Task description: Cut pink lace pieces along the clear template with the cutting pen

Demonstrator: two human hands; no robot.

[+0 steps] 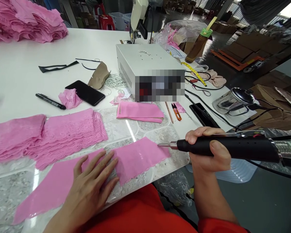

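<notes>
My left hand [94, 178] lies flat with fingers spread, pressing where two cut pieces of pink fabric meet. One fabric piece [48, 184] runs to the lower left; the other fabric piece [140, 158] extends right from my fingertips. Wrapped round a black corded handpiece with a slim metal tip [223, 147] is my right hand [208, 152]. The tip points left and is over the right end of the fabric; whether it touches cannot be told. Left of my hands rests a layered stack of pink fabric [70, 136], and a folded pink strip [140, 111] lies beyond.
A grey metal box [147, 58] stands behind the marbled board [179, 152]. Around it are orange-handled thread snips [176, 113], phones [86, 93], a marker [50, 101], a lidded glass jug [230, 100] and cables. More pink fabric [26, 21] is heaped at far left.
</notes>
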